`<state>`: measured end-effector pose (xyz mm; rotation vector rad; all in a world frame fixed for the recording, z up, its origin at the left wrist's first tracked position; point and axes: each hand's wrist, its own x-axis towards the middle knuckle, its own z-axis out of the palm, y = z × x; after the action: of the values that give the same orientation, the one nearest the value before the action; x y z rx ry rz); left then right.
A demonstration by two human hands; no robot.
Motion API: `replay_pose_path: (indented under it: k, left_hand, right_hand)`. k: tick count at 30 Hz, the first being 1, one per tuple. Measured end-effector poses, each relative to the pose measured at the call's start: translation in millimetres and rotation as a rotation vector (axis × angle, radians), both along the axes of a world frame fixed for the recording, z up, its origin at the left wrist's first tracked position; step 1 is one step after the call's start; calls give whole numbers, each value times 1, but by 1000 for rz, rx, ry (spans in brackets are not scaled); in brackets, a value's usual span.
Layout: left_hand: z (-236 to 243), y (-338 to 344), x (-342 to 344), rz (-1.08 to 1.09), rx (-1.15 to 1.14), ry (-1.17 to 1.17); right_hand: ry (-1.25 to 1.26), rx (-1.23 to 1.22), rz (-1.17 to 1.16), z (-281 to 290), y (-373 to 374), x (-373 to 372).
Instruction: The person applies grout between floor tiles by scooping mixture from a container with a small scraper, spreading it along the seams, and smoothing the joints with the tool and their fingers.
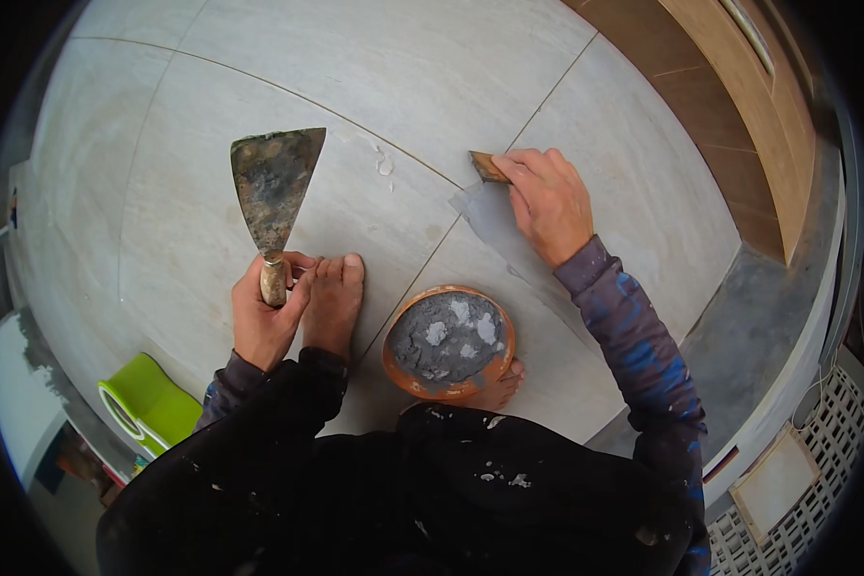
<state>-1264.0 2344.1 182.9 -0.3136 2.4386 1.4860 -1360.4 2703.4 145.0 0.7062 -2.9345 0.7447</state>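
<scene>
My left hand (271, 312) is closed round the short handle of a putty knife (276, 187), its wide, stained blade pointing away from me above the floor. In my right hand (550, 204) is a small flat scraper (488, 167), pinched by the fingers and held down at the joint between tiles. A wet grey smear of grout (496, 219) lies on the tile beside that hand. Between my feet stands an orange bowl (387, 357), filled with thick grey grout (430, 331) that has several paler lumps on top.
Large pale floor tiles (230, 106) meet at thin dark joints. White splashes (384, 163) mark one tile. A green plastic stool (149, 398) is at the left. Brown wooden steps or cabinetry (701, 96) border the far right, and a white lattice grate (835, 422) lies at lower right.
</scene>
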Motion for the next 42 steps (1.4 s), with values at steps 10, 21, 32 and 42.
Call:
replay_pose_path:
  k: [10,21,32,42]
  left_hand:
    - [-11,0,-4,-40,12,8]
    - [-9,71,-19,-243,76,-85]
    - [-12,173,-8,-338,17,-70]
    - [8,152,-1,-236,101,2]
  right_hand:
    - [-228,253,365,7,68,95]
    - [-109,-50,-1206,10,199,207]
    - [-75,188,-1353,-36,210,262]
    - [-274,-243,-863,15,62,172]
